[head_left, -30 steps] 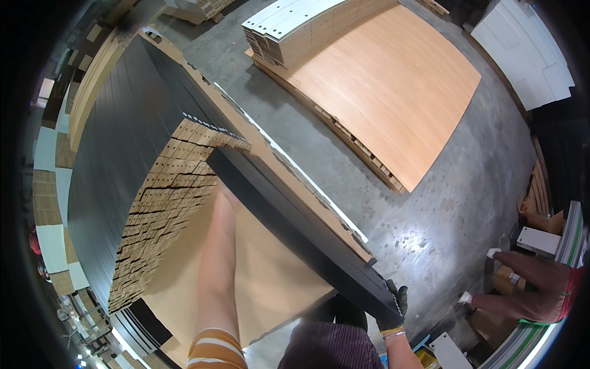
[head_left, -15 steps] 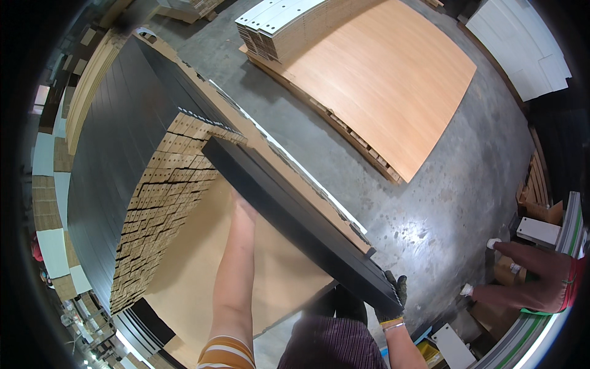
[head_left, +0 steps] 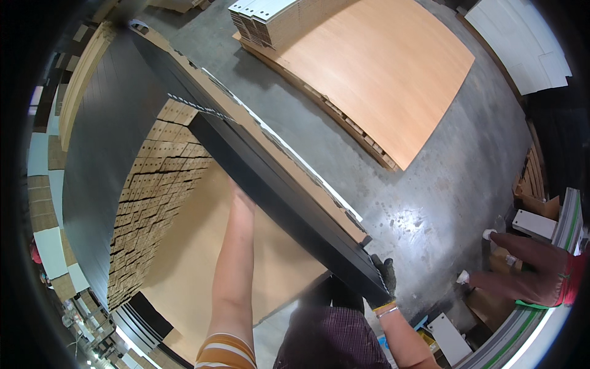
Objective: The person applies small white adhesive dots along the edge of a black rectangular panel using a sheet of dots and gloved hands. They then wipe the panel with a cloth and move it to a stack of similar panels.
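Note:
A bundle of long black boards [head_left: 276, 212] slants from the stack's near face down to my right hand. My left hand [head_left: 242, 194] is under the bundle's left side near the middle, its fingers hidden by the boards. My right hand [head_left: 385, 278], in a dark glove with a yellow cuff, grips the near end, fingers along its outer edge. The bundle's far end meets the upper right of a tall stack of black boards [head_left: 104, 129], whose brown, drilled ends face me. Beneath lies a brown sheet [head_left: 270, 283].
A brown strip with a white edge [head_left: 289, 147] runs along the boards' right side. Across the grey floor [head_left: 424, 184] stands a pallet with a wood-coloured panel [head_left: 381, 74] and stacked white boards [head_left: 258, 9]. A person in brown trousers [head_left: 528, 264] is at the right, beside cartons.
The bundle has moved away from me and slightly left, its far end now against the stack's top right. Both hands have moved with it. The whole view has shifted a little.

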`<state>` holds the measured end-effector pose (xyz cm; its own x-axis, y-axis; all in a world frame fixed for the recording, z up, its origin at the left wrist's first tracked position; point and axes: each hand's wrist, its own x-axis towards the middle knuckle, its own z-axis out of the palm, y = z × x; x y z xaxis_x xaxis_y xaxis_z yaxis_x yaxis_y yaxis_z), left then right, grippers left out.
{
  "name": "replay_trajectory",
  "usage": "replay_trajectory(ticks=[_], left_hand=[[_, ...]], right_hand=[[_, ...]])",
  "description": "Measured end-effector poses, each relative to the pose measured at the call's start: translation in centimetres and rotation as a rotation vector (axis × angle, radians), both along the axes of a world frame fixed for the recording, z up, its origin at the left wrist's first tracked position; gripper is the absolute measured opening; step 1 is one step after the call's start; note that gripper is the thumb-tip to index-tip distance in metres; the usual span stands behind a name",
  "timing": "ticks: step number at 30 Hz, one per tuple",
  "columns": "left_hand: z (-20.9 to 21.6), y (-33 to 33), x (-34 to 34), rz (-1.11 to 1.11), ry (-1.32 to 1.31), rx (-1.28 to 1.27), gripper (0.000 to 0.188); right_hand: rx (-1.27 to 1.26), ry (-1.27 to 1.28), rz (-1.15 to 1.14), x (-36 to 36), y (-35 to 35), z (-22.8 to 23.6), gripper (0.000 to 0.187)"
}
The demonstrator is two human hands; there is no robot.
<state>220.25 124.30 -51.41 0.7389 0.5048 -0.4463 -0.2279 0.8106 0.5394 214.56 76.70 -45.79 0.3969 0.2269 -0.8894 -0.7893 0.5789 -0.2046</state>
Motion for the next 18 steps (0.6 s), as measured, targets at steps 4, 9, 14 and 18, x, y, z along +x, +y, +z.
replay_trajectory(ticks=[4,9,14,18], left_hand=[[0.4,-3.9,-1.4,0.041,-0.024,-0.052,0.052],[1.0,-8.2,-2.2,0.086,-0.068,-0.116,0.052],[0.8,-9.7,-1.7,0.125,-0.164,-0.126,0.052],[-0.4,-9.9,-1.2,0.178,-0.119,-0.125,0.053]], right_hand=[[-0.525,-0.437,0.706,5.7,-1.5,-1.5,0.070],[-0.315,-0.829,1.058,16.4,9.4,1.4,0.057],[-0.154,-0.914,1.286,19.4,28.2,1.4,0.055],[-0.256,-1.080,1.585,19.8,35.2,-0.2,0.059]])
